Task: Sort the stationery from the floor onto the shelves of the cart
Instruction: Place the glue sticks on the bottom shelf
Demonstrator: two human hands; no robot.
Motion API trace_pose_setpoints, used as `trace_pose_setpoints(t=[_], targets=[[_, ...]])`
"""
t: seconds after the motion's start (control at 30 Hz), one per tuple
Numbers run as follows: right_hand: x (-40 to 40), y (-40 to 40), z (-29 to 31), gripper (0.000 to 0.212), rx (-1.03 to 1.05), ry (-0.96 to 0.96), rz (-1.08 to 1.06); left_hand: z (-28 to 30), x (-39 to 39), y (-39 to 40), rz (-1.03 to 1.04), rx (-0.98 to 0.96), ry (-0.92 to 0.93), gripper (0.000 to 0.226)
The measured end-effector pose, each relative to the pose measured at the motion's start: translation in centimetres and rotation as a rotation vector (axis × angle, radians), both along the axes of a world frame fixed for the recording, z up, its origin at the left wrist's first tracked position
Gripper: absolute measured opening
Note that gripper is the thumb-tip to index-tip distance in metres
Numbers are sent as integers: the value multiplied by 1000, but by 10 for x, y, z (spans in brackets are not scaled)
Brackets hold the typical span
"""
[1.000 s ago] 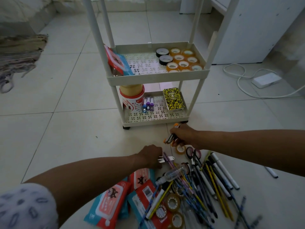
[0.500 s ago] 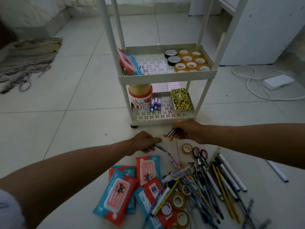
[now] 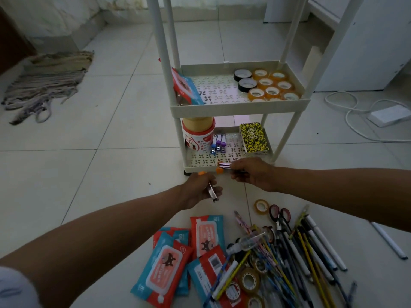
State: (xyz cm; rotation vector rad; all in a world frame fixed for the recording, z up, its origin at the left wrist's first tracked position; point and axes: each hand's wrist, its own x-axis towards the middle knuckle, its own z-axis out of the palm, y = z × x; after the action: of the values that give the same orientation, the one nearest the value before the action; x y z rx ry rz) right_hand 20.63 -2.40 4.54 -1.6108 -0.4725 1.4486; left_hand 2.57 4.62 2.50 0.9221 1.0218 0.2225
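- The left hand (image 3: 201,188) grips a small metal nail clipper (image 3: 212,192) with an orange end (image 3: 202,173); the shiny metal part sticks out below the curled fingers and the orange end above the knuckles
- That clipper runs near to far across the floor, its long axis tilted a little, orange end toward the cart (image 3: 233,105) and metal tip toward the person
- The right hand (image 3: 253,173) pinches a second clipper (image 3: 223,166), also metal with an orange piece, held at the front edge of the cart's bottom shelf (image 3: 200,162)
- This second clipper lies roughly left to right along the shelf's front edge, its free end pointing left, away from the fingers
- The two hands are near each other but apart, the left one lower over the floor tile just in front of the cart, the right one over the shelf's front rim
- Three more clippers (image 3: 218,143) with blue and purple ends lie side by side in the middle of the bottom shelf, long axes running front to back
- On the same shelf a red and white tub (image 3: 198,135) stands at the left and a yellow and black notebook (image 3: 253,138) lies at the right
- The middle shelf carries tape rolls (image 3: 266,84) at its right and a wipes pack (image 3: 185,90) leaning at its left edge
- On the floor near the person lie more wipes packs (image 3: 169,263), pens and pencils (image 3: 300,247), scissors (image 3: 280,215) and tape rolls
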Motion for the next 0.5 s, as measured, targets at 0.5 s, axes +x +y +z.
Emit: trace_pose_setpoints(t=[0.5], targets=[[1,-13,-5,33,7,-211,150,-6,12,3,8,268,6,19]])
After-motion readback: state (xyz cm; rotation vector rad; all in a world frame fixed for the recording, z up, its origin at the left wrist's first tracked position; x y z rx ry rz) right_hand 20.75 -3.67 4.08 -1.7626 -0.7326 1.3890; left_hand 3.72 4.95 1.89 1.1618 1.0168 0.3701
